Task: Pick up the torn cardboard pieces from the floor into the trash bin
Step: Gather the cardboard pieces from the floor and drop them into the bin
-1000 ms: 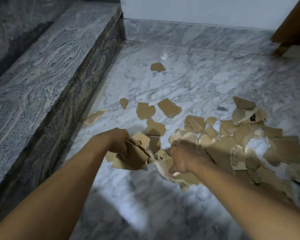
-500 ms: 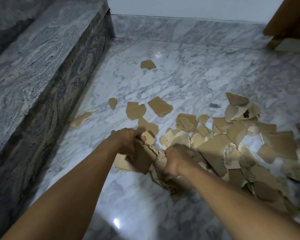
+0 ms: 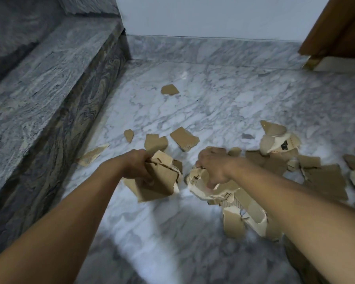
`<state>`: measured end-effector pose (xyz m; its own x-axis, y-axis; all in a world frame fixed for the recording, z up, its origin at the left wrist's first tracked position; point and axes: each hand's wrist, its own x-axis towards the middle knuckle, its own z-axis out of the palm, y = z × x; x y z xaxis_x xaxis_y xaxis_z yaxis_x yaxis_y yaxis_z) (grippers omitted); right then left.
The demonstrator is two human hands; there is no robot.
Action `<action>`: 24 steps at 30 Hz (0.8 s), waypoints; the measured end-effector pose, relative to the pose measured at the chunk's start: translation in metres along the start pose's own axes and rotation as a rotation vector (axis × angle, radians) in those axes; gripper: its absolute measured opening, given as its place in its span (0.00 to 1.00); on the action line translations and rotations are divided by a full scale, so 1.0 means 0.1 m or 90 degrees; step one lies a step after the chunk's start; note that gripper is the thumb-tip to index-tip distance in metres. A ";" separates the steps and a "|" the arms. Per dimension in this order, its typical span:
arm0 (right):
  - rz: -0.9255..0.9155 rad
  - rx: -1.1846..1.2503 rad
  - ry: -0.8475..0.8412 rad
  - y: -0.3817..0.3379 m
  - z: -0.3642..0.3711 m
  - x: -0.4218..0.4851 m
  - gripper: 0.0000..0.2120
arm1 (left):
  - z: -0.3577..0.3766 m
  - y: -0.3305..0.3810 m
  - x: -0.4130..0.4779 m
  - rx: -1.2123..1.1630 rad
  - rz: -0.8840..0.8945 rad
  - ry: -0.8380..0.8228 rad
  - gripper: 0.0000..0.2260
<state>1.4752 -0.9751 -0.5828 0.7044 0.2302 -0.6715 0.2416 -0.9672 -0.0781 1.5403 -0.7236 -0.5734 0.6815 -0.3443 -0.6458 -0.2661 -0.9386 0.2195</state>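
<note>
Mid-scoop here, by the look of it. Got the left grip (image 3: 137,167) curled tight round a fat stack of brown pieces (image 3: 160,181), lower centre of the frame, apparently lifted off the marble floor (image 3: 213,103). Probably pinched near the top edge to keep the flat sheets pressed together as 1 wad instead of fanning out.

Same deal just right of centre: right grip (image 3: 213,167) closed over a messier bundle (image 3: 232,203), dangling down past the wrist toward the bottom of the frame. Looks looser than the left lot, so might shed a scrap or 2 on the way.

Makes sense to go 2-handed with this much on the floor. Big overlapping heap (image 3: 316,173) lying flat at the right edge, partly hidden behind the right forearm. Also 5 strays above the grips:
- far piece (image 3: 169,89) alone at upper centre
- small scrap (image 3: 128,135)
- 2 mid-size ones, chunky piece (image 3: 156,141) and angled piece (image 3: 184,138), just beyond the left grip
- pale sliver (image 3: 92,153) tucked against the foot of the granite step (image 3: 39,89) on the left

As for the cardboard itself: thin, plain brown, ragged torn edges, some peeled back to a whitish layer. Spotted 1 printed piece (image 3: 283,145) at centre right with a dark mark on it.

No sign of the trash bin anywhere in view, so can't tell which way to carry.
</note>
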 end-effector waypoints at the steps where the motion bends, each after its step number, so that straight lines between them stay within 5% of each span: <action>1: -0.020 -0.028 0.005 -0.03 0.04 0.05 0.42 | -0.02 0.06 0.07 0.025 0.017 0.017 0.21; 3: -0.040 -0.049 -0.005 -0.07 0.14 0.14 0.42 | 0.00 0.22 0.23 0.095 0.063 0.028 0.21; 9: -0.046 -0.127 0.041 -0.08 0.26 0.22 0.39 | 0.20 0.38 0.57 0.177 0.079 -0.019 0.41; 17: -0.044 0.060 0.123 -0.04 0.41 0.15 0.37 | 0.22 0.31 0.52 0.142 0.039 -0.006 0.35; 21: 0.023 0.161 0.079 0.06 0.33 -0.01 0.32 | 0.25 0.31 0.38 0.078 0.018 -0.026 0.31; 24: 0.075 0.261 0.058 0.25 0.19 -0.20 0.35 | 0.28 0.33 0.25 0.010 0.022 -0.044 0.18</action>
<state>1.4543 -1.0064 -0.5855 0.7716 0.1066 -0.6271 -0.1164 -0.9456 -0.3039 1.5297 -0.7621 -0.6028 0.6231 -0.3739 -0.6869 -0.3002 -0.9254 0.2314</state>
